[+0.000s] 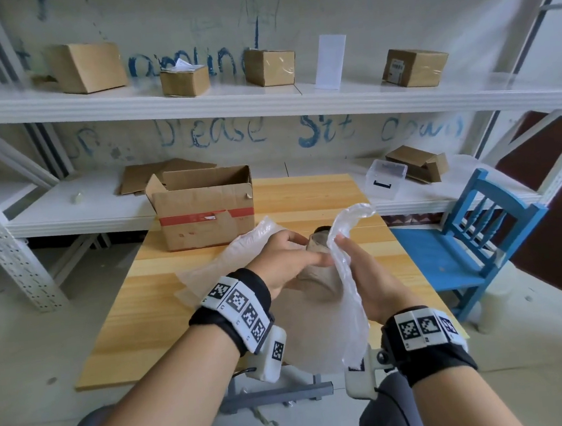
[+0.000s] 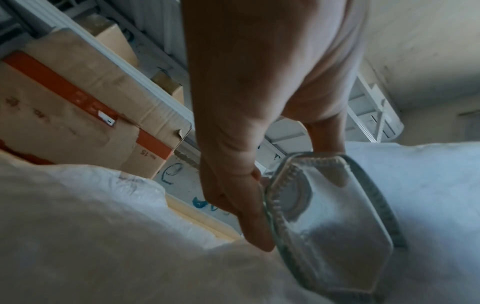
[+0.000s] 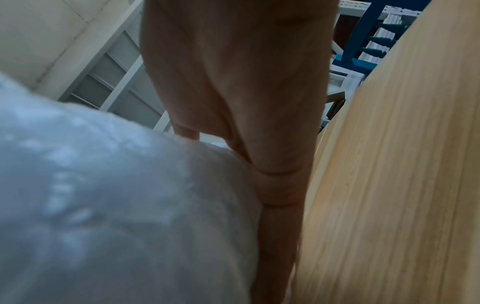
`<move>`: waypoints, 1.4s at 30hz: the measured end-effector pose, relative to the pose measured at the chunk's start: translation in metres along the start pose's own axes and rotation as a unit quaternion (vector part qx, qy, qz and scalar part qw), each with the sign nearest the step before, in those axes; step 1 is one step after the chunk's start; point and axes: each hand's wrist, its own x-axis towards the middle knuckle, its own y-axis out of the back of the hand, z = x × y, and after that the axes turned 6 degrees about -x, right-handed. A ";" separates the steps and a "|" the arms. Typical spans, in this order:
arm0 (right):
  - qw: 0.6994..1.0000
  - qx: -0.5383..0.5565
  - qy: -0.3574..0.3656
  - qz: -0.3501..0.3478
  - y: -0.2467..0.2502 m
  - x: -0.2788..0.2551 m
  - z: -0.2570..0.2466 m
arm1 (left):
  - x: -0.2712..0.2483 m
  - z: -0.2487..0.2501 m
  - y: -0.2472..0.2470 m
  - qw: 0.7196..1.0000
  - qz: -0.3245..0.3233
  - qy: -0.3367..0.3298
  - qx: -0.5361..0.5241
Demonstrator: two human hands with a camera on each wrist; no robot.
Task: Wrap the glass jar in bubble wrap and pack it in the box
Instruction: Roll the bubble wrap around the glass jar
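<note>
Bubble wrap (image 1: 344,296) half round glass jar (image 1: 316,271): left hand (image 1: 285,258) grips jar, right hand (image 1: 370,279) clutches wrap. Next: fold over, roll tight.

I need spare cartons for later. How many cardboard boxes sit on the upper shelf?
4, along the upper shelf: a large one at far left, a small one, another mid-shelf, one at right. None looks hidden.

A stockroom or packing room: white metal shelving (image 1: 262,103) holding cardboard boxes (image 1: 184,81) runs behind the wooden surface (image 1: 163,292), beneath a scribbled wall.
</note>
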 end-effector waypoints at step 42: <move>0.961 -0.147 -0.094 0.217 0.024 0.018 0.014 | 0.004 -0.018 0.001 0.978 -0.061 0.018 0.198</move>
